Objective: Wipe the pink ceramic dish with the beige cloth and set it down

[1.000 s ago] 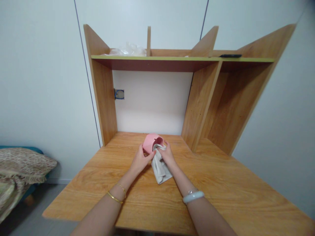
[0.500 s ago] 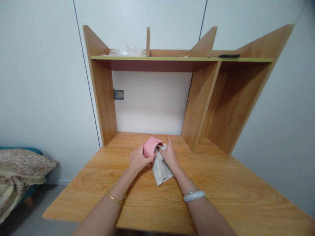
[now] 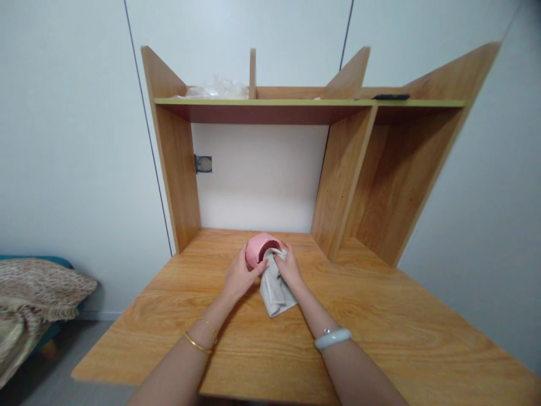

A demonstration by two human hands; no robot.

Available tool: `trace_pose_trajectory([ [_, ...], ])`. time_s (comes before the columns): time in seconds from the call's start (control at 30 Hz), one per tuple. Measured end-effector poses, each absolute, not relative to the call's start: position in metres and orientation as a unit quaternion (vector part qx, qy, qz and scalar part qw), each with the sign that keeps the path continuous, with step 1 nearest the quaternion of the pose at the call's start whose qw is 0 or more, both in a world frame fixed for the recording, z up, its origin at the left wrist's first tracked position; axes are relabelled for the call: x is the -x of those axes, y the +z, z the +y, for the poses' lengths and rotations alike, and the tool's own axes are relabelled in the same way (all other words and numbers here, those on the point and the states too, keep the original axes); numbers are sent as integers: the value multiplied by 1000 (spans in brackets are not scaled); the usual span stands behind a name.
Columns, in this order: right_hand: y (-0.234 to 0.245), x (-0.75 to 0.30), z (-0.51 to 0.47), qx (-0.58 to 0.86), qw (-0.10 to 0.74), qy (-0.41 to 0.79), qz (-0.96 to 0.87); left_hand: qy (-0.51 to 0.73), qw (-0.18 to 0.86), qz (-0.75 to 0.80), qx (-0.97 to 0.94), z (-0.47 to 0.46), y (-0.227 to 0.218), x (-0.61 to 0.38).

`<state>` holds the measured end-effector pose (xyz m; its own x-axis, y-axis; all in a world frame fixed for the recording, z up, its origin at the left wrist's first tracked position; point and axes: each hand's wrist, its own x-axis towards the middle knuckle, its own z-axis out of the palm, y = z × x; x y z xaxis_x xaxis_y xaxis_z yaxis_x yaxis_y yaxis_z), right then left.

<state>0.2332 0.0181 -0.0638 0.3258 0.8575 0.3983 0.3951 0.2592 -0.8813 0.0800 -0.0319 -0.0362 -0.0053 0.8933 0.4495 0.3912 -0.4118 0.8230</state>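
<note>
A pink, faceted, hollow container (image 3: 256, 246) is tilted so its dark opening faces me and to the right. My left hand (image 3: 243, 275) grips it from the left side, thumb at the rim. My right hand (image 3: 290, 267) is closed on a light grey cloth (image 3: 275, 290), part of which is tucked into the opening. The rest of the cloth hangs down between my hands toward the desk. Fingers of the right hand rest at the container's right rim, and some of them are hidden by the cloth.
Under my hands is a wooden desk (image 3: 169, 316) with a shelf unit (image 3: 262, 103) at its back. A clear plastic bag (image 3: 220, 88) and a dark flat object (image 3: 391, 97) lie on the upper shelf. At far left, a patterned blanket (image 3: 38, 285) covers blue furniture.
The pink container has turned so that its opening shows more toward me. The right hand has closed in on its rim, with the cloth pushed at the opening.
</note>
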Motion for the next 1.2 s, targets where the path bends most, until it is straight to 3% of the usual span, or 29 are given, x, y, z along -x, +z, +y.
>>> trace_pose_trajectory([
  [0.17, -71, -228, 28, 536, 625, 260, -504, 555, 350, 373, -656, -31, -42, -88],
  [0.3, -73, -226, 31, 535, 622, 272, -503, 563, 385, 374, -628, -28, -47, -90],
  [0.5, -64, -227, 22, 603, 561, 204, -529, 537, 287, 471, -638, -27, -46, -85],
  [0.73, -44, -231, 5, 653, 476, 99, -581, 395, 100, 581, -704, -41, -26, -78],
  [0.93, -36, -232, -6, 681, 384, 48, -622, 338, 43, 614, -712, -45, -19, -75],
  [1.2, -41, -235, -3, 609, 454, 71, -646, 346, 81, 619, -700, -43, -22, -76],
])
